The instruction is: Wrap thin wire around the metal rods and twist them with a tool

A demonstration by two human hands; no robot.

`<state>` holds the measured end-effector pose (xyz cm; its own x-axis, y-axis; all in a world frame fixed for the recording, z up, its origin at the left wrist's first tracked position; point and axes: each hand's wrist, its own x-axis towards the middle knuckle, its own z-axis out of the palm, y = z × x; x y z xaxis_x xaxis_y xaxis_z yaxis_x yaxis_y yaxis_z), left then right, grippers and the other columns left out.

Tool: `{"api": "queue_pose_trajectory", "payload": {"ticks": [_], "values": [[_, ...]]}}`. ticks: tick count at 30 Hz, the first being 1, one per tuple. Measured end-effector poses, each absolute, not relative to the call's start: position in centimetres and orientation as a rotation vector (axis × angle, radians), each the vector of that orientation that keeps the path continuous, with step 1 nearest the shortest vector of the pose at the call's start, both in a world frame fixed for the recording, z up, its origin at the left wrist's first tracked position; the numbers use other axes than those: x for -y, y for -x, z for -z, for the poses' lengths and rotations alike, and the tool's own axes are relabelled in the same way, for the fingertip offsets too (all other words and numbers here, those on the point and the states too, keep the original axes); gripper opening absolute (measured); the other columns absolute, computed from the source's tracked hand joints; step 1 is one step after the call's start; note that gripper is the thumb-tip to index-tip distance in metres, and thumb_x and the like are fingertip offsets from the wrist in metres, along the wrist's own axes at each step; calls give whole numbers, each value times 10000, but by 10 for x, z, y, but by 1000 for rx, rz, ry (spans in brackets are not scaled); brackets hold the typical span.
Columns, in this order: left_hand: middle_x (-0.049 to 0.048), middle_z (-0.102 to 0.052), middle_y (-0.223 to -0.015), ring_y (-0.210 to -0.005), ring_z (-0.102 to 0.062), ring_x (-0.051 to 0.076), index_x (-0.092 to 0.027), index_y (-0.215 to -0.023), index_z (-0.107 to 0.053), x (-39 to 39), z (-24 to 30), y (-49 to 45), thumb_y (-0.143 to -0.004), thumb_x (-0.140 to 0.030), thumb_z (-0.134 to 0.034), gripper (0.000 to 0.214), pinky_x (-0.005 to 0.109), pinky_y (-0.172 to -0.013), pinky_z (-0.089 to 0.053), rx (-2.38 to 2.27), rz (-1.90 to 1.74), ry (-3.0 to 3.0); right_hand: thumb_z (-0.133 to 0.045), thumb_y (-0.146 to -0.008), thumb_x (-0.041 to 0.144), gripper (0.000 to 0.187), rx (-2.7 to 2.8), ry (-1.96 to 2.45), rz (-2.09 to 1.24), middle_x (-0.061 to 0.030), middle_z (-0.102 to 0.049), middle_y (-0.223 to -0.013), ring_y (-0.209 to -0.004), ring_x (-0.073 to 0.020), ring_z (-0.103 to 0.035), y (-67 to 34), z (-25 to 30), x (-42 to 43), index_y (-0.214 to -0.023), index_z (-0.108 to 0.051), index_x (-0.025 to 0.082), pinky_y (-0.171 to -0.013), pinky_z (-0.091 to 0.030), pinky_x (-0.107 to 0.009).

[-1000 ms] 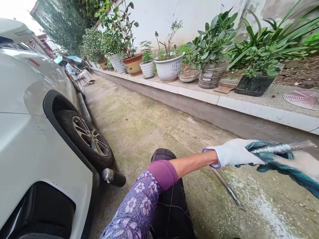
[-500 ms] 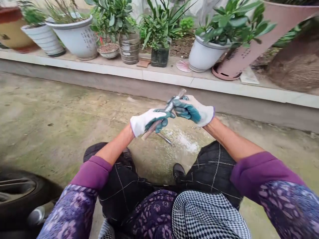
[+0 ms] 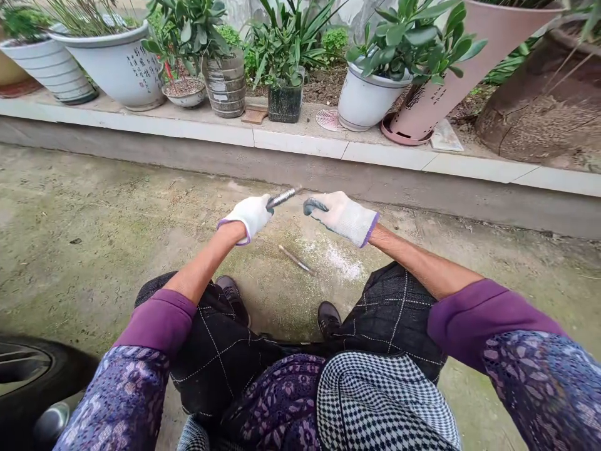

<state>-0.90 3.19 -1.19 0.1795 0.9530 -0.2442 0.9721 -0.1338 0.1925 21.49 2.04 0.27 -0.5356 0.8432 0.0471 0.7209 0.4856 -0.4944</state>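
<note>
My left hand [image 3: 251, 214], in a white glove with a dark green palm, is closed around a rod with a silvery, ridged-looking middle [image 3: 283, 196] and a pale end. The rod points up and to the right; its lower part is hidden by the glove. My right hand [image 3: 334, 213], gloved the same way, is a short gap to the right of the rod's tip, not touching it. Its fingers are curled, and whatever may be inside them is hidden. Below the hands, a second thin silvery rod [image 3: 297, 260] with a pale end lies on the ground.
White powder or crumbs [image 3: 345, 262] are scattered on the concrete ground [image 3: 117, 213]. Ahead runs a low tiled ledge [image 3: 300, 145] bearing several potted plants, including a white pot [image 3: 369, 100]. A vehicle wheel [image 3: 42, 369] stands at lower left.
My hands have moved apart. My right hand has let go of the silvery rod, which stays in my left hand, now tilted flatter. The view has shifted slightly right.
</note>
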Motion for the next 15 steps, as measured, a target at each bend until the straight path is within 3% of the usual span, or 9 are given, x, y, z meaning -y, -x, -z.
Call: {"api": "queue_pose_trajectory", "payload": {"ticks": [3,5,11,15], "values": [[114,-715,-929,-801,-660,226,-194,-1223,-604,-18,20,1,-901,-304,-509,353,287,-706,-452,-1588,437,-2402,-509,-897,259,201,2543,1487,-377,-46,-668,-783,-663,-163,-543,-226,-1,-32,-950,-692,197,-630,-341,-289],[89,-711,-873,-748,-649,218,-214,-1216,-615,-6,21,-7,-904,-331,-503,351,284,-671,-434,-1418,448,-2452,-539,-888,258,193,2565,1570,-329,-60,-689,-810,-671,-173,-557,-231,5,-44,-975,-701,201,-617,-340,-290],[8,-666,-765,-638,-559,137,-229,-1082,-686,0,0,-8,-854,-352,-565,286,243,-628,-391,-1392,76,-2314,-509,-838,166,235,2504,1514,-720,-33,-726,-845,-718,-155,-587,-231,31,-71,-891,-736,186,-661,-413,-253],[-7,-642,-754,-615,-527,109,-189,-1106,-672,-9,-4,5,-833,-346,-588,326,213,-581,-387,-1538,-229,-2035,-497,-842,188,240,2545,1359,-921,-21,-725,-843,-720,-145,-581,-218,34,-53,-869,-736,199,-651,-423,-239]]}}
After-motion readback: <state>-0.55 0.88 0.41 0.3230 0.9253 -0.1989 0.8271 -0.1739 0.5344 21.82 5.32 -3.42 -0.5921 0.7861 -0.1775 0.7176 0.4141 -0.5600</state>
